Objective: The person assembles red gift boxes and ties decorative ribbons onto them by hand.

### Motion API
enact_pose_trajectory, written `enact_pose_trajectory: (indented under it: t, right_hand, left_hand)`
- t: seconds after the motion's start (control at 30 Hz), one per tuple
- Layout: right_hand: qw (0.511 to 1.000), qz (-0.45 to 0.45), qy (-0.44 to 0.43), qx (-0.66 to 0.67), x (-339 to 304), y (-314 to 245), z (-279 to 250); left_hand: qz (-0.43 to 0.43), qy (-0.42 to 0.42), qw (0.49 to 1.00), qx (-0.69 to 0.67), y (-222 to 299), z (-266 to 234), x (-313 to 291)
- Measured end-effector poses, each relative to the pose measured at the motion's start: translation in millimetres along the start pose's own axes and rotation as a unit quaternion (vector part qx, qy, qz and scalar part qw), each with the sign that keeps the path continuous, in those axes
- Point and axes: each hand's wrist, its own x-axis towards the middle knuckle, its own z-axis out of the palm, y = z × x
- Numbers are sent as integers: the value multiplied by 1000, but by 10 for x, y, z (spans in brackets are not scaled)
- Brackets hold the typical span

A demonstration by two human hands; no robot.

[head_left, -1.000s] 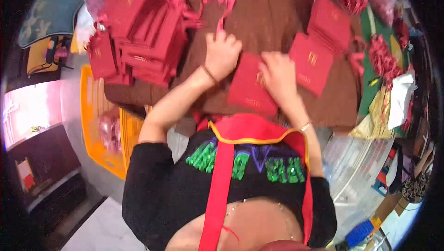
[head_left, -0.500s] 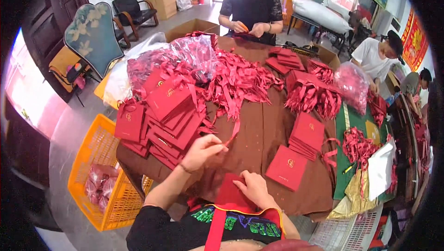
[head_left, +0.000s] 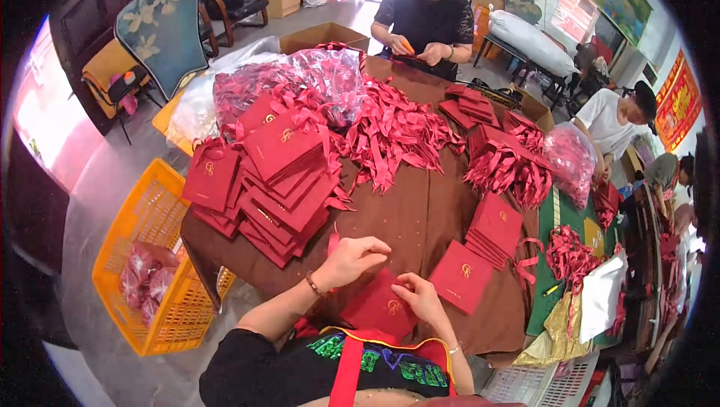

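My left hand [head_left: 351, 260] is held over the table in front of me, its fingers curled together. A strip of red ribbon [head_left: 334, 239] shows just behind that hand and seems to run into it; the grip itself is partly hidden. Close to my body, a flat small red gift bag [head_left: 377, 308] with gold print lies tilted at the table's near edge. The thumb and fingers of my right hand [head_left: 421, 296] close on its upper right edge. More red bags [head_left: 461, 276] lie just right of that hand.
Stacked red bags [head_left: 289, 208] stand at the left, with a ribbon heap [head_left: 397, 133] beyond them. A yellow crate [head_left: 146, 257] sits left of the brown-covered table [head_left: 390, 216]. Across it a person [head_left: 427, 21] handles something; another person [head_left: 611, 118] works at the right.
The bag near my body has come up and turned its gold-printed face into view. My left hand moved slightly right, and the ribbon now trails behind it. My right hand shifted slightly right.
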Motion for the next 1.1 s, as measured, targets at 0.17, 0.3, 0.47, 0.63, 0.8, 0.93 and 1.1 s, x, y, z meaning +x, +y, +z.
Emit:
enact_pose_trajectory:
  t: [0.17,0.3,0.47,0.63,0.8,0.93,1.1]
  right_hand:
    - [999,-18,4,42,35,7,34]
    - [994,-104,-9,-15,178,-16,-74]
    - [998,-17,-41,44,337,239,-62]
    - [990,22,-67,123,257,315,-35]
    - [979,40,-96,175,204,247,-33]
    - [972,56,-116,197,218,222,2]
    - [964,72,-143,213,237,180,19]
  left_hand:
    - [6,-39,997,63,-286,79,16]
    - [62,-2,994,88,-308,-15,-37]
    - [0,27,989,143,-378,-43,-100]
    - [-89,-13,990,105,-460,113,-290]
    - [-21,-7,985,169,-612,205,-281]
    - [-3,13,983,181,-628,273,-240]
    - [5,13,984,180,-644,275,-189]
